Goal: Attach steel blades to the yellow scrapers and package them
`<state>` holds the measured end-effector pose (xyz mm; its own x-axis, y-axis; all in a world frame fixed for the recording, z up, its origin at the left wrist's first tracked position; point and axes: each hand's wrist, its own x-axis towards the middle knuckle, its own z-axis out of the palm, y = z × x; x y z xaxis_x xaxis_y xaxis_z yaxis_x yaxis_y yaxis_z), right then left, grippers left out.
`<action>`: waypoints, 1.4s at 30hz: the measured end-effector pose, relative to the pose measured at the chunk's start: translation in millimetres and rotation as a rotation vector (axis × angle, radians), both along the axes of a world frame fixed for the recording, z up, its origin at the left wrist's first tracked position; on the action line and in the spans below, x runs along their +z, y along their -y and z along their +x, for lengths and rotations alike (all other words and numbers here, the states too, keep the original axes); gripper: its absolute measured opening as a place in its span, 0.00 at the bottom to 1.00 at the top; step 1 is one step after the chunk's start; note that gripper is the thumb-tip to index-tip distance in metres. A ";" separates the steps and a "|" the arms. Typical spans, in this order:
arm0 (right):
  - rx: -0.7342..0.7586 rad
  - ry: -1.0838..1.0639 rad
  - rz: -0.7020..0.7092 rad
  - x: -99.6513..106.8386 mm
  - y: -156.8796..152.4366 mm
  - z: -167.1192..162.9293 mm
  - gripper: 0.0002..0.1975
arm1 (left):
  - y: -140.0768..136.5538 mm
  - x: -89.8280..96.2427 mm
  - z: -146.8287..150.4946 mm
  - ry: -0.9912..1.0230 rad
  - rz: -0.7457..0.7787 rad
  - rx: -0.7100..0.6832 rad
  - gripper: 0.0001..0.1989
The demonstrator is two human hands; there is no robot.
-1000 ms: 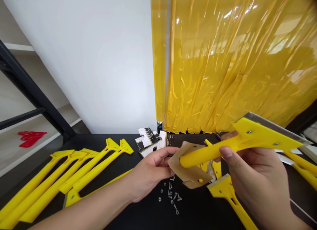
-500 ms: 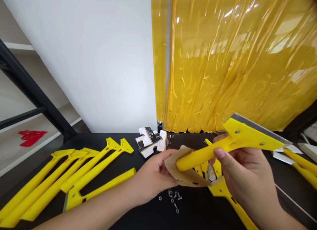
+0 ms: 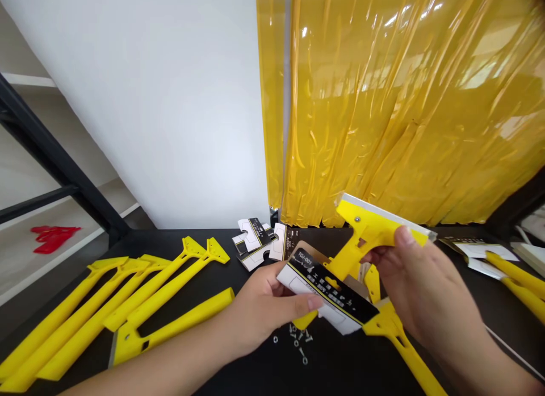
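Observation:
My left hand [image 3: 266,305] pinches a black-and-white printed card sleeve [image 3: 332,296], its thumb across the front. A yellow scraper [image 3: 361,225] has its handle running down through the sleeve, and the end of the handle shows below the card. My right hand [image 3: 430,294] grips the scraper's wide head, thumb on the yellow face near the right end. The metal blade edge points up and away. Just beneath my hands lies another yellow scraper [image 3: 392,322], partly covered by the card. Some yellow pieces behind the card are half hidden.
Several yellow scraper handles [image 3: 80,311] lie side by side at the left, near a bladed scraper [image 3: 128,342]. Loose screws [image 3: 300,345] are scattered at the front centre. Printed cards [image 3: 255,242] are piled at the back. Carded scrapers [image 3: 511,271] rest at the right.
The scraper handle has slid down through the card sleeve. The sleeve has turned so its printed front shows. My right hand has shifted from the handle to the scraper's head.

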<state>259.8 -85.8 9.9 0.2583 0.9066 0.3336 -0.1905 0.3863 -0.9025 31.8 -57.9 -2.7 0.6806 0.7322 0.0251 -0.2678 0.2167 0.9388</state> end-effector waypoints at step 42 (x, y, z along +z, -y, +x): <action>0.829 0.138 -0.393 -11.1 27.3 -60.2 0.13 | 28.3 36.3 10.2 0.173 -0.166 0.427 0.06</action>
